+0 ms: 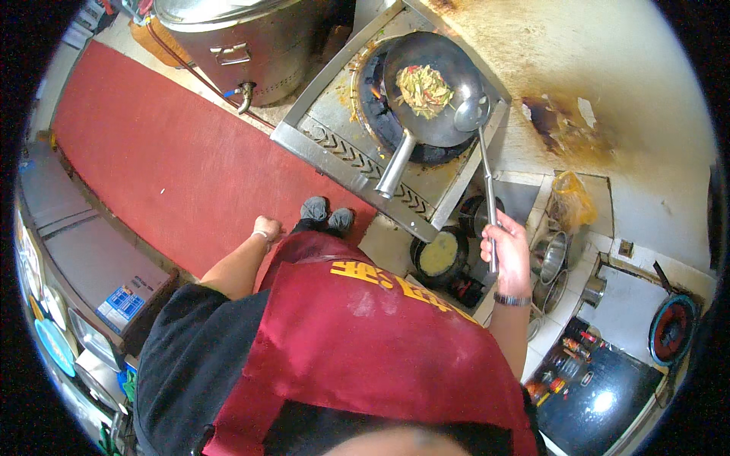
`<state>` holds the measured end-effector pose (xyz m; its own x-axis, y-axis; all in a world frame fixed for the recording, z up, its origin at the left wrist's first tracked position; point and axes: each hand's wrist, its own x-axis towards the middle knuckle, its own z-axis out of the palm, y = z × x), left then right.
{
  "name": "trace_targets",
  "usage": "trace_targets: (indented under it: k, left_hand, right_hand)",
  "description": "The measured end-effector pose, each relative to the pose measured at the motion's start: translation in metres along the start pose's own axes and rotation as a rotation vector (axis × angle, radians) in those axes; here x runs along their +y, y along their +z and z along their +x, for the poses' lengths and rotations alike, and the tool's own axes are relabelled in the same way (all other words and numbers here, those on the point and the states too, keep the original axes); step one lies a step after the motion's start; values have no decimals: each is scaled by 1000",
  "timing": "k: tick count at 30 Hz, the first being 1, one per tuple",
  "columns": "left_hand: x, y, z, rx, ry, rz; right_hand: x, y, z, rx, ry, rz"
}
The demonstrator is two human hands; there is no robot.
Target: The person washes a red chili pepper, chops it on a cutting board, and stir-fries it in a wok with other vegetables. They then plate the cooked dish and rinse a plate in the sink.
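My right hand (507, 245) grips the long metal handle of a ladle (489, 182). The ladle's bowl rests against the right inner side of a dark wok (463, 68). Shredded stir-fry food (423, 90), pale green with red bits, lies in the wok's bottom. The wok sits tilted on a burner ring (368, 108), where a small orange flame shows at the left. Its metal handle (396, 165) points toward me, with no hand on it. My left hand (267, 228) hangs beside my red apron (370, 342), fingers curled and nothing visible in them.
A large steel pot (274, 57) with a tap stands left of the stove (365, 182). Below the stove's right corner, a black pan (417, 268) holds yellowish liquid. Metal bowls (550, 256) and a yellow plastic bag (573, 199) are at right. Red matting (171, 159) covers the floor.
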<state>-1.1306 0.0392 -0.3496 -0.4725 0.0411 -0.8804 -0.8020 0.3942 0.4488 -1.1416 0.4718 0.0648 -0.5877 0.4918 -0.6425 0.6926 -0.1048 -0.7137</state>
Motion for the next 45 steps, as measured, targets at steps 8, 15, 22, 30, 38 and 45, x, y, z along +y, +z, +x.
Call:
trace_targets:
  k: [8,15,22,30,38,45]
  left_hand:
    - [26,-36,-49,111,-202,-276]
    - [23,-16,-36,46,-201,-319]
    - [41,16,-41,57,-73,-368]
    - [225,75,-192,163,661,126]
    - [300,149,-123,-396,148,-236]
    - [314,148,-153,-581,200,-349]
  right_hand:
    - [-13,15,60,-139,-68,-105]
    - [-29,-7,14,22,-692,-1146]
    - [-30,-58,-60,-1,-541,-1145]
    - [-6,-32,-3,34,-496,-1033]
    - [44,-54,-44,85,-285,-249]
    - [61,-59,-71,144,-306,115]
